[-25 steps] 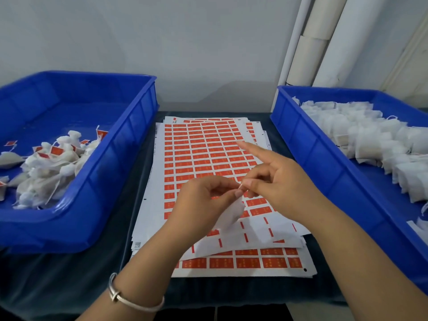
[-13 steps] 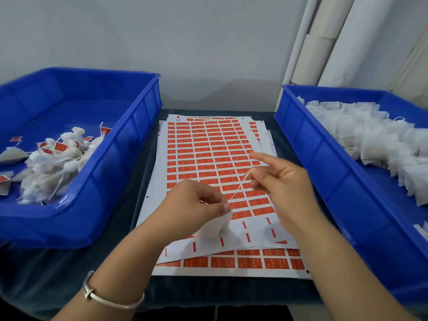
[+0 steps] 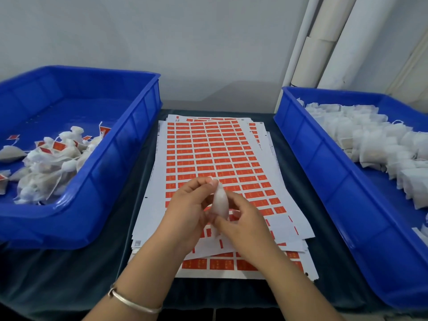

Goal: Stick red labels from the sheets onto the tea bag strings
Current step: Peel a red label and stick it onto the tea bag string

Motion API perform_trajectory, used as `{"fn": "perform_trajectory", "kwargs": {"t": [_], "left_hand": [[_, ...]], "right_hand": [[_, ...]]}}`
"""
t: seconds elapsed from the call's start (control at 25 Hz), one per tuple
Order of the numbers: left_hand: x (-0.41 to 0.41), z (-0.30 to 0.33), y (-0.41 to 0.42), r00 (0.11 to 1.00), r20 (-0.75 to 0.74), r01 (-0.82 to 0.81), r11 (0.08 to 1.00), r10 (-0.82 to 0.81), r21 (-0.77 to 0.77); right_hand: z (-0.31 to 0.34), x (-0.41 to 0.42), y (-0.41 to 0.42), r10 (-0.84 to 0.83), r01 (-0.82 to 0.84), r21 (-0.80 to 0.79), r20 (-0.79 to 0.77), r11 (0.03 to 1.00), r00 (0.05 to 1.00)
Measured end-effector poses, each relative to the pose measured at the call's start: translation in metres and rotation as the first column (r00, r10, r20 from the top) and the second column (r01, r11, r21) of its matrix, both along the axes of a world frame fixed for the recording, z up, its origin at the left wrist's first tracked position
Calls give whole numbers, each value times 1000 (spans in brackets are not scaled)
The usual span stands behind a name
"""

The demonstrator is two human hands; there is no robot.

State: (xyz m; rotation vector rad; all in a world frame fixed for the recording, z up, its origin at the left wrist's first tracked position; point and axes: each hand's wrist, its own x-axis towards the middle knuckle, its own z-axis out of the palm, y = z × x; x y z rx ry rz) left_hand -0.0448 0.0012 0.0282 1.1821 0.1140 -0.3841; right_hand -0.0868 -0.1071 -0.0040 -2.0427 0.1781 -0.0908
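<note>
**Both hands hold one tea bag over the label sheets**

A white, translucent mesh tea bag [image 3: 220, 201] stands roughly upright between the person's two hands, above the near half of the stack of white sheets printed with rows of red rectangular labels [image 3: 208, 149]. The left hand [image 3: 187, 205] has its fingers curled round the bag, with the fingertips pinching its top end. The right hand [image 3: 240, 218] grips the bag's lower end from the other side, fingers bent and thumb pressed near the bottom. The bag's string cannot be made out, and whether a label is on it cannot be told.

The sheets lie in a loose, fanned pile on the dark table [image 3: 69, 269], running away from the person between two bins. The nearest part of the top sheet has most of its labels peeled off, leaving bare white backing with a few thin red slivers.

To the left, a blue plastic bin [image 3: 129, 144] holds a heap of white tea bags with red labels [image 3: 46, 163] attached. To the right, a second blue plastic bin [image 3: 308, 144] is filled with unlabelled white tea bags [image 3: 370, 140].

A silver metal bangle [image 3: 132, 300] circles the left wrist. White pipes [image 3: 324, 42] stand against the pale wall behind the right bin.
</note>
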Motion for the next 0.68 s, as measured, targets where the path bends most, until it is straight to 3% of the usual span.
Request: {"fn": "perform_trajectory", "kwargs": {"t": [0.16,0.28,0.36,0.44,0.56,0.6,0.64,0.68], "left_hand": [[9,2,9,994,27,-104,993,103,52],[17,4,18,975,-30,-222,975,222,2],[13,0,25,960,-109,-265,962,256,-71],[0,-12,31,962,-125,-251,967,244,-42],[-23,-31,34,988,26,-152,964,150,220],[-30,-34,34,986,147,-121,930,74,346],[-36,-34,35,958,284,-111,876,-31,469],[-41,-33,34,903,407,-127,816,-141,564]], "right_hand": [[3,0,-5,-16,19,51,-54,999,998],[9,-6,-9,37,18,317,-166,948,985],[8,-6,-16,80,22,565,-154,824,985],[9,-7,-20,80,9,742,-85,670,993],[12,-6,-24,114,32,953,-69,302,991],[15,-6,-25,106,12,961,-43,275,993],[17,-6,-25,106,-17,945,-19,327,994],[18,-7,-25,106,-36,893,-13,449,994]]}}
